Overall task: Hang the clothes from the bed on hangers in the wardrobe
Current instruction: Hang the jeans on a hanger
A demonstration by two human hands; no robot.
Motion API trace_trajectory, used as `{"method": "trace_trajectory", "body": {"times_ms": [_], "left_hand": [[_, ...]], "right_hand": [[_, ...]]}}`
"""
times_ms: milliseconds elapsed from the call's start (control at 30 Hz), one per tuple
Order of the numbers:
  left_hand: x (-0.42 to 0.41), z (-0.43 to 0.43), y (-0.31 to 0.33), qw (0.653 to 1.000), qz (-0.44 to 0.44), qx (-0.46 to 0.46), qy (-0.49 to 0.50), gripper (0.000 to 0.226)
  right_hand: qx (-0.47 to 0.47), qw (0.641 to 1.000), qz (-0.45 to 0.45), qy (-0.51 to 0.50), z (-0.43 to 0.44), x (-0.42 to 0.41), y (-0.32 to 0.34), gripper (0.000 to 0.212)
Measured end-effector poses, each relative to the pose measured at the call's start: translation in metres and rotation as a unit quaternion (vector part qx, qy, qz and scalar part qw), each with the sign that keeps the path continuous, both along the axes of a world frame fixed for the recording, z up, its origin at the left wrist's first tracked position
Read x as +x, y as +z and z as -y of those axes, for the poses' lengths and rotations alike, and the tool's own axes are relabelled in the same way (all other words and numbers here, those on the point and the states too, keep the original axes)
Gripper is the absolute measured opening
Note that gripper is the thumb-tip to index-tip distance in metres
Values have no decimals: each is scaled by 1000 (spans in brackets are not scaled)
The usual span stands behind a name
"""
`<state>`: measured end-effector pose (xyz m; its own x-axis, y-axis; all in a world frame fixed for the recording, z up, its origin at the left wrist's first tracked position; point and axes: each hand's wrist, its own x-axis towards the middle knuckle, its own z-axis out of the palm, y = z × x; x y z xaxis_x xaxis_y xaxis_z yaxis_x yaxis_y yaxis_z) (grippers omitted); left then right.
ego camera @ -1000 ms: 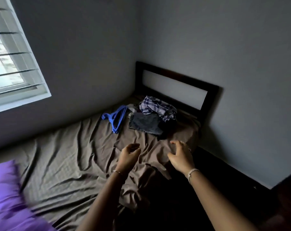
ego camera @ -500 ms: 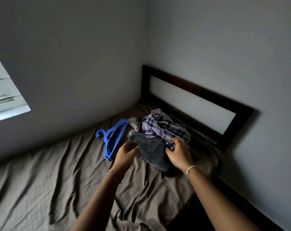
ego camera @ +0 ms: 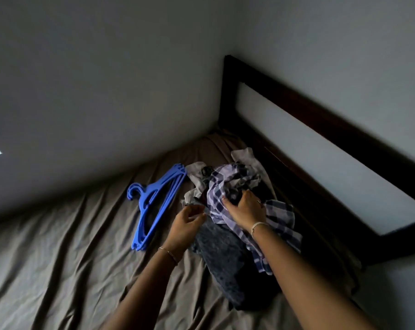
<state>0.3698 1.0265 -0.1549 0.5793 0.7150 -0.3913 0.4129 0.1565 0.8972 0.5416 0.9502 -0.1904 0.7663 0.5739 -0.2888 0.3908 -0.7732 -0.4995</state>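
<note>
Your right hand [ego camera: 245,208] grips the plaid shirt [ego camera: 227,184], frame centre; blue hangers [ego camera: 163,185] lie left. Your left hand [ego camera: 186,226] curls loosely; grasp unclear.

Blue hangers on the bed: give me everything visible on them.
The blue hangers are a small nested stack, plastic by the look; the count is unclear. They lie flat on the wrinkled brown sheet, hooks together on the side toward the wall. One shoulder end reaches a pale garment, though contact is unclear, and the other end points toward the camera. The left hand is close on their right but apart from them. Nothing holds them.
</note>
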Motion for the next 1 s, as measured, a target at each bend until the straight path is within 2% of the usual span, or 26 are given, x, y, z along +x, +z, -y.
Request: {"method": "trace_trajectory", "body": {"times_ms": [167,300,433,533,700,867,933,1000], "left_hand": [[24,-7,-17,999,-1,-10,-37,18],[21,-6,-28,999,-6,-26,-44,15],[9,-3,-33,999,-6,-42,-26,19],[4,-1,-32,998,-16,-62,-18,20],[4,9,-22,993,-39,-102,-42,24],[8,20,-8,980,-5,-199,-10,38],[8,24,-7,974,7,-228,16,45],[7,26,-9,962,12,-269,48,54]], "right_hand": [[-8,990,-92,-106,-52,38,-31,93],[57,971,-178,-146,-63,48,-55,63],[155,904,-337,-210,-45,36,-64,40],[176,887,-373,-207,-25,23,-47,19],[266,808,-487,-197,3,-3,-9,34],[301,768,-549,-134,40,-39,28,48],[307,767,-556,-94,53,-54,35,49],[297,783,-545,-39,62,-65,32,51]]}}
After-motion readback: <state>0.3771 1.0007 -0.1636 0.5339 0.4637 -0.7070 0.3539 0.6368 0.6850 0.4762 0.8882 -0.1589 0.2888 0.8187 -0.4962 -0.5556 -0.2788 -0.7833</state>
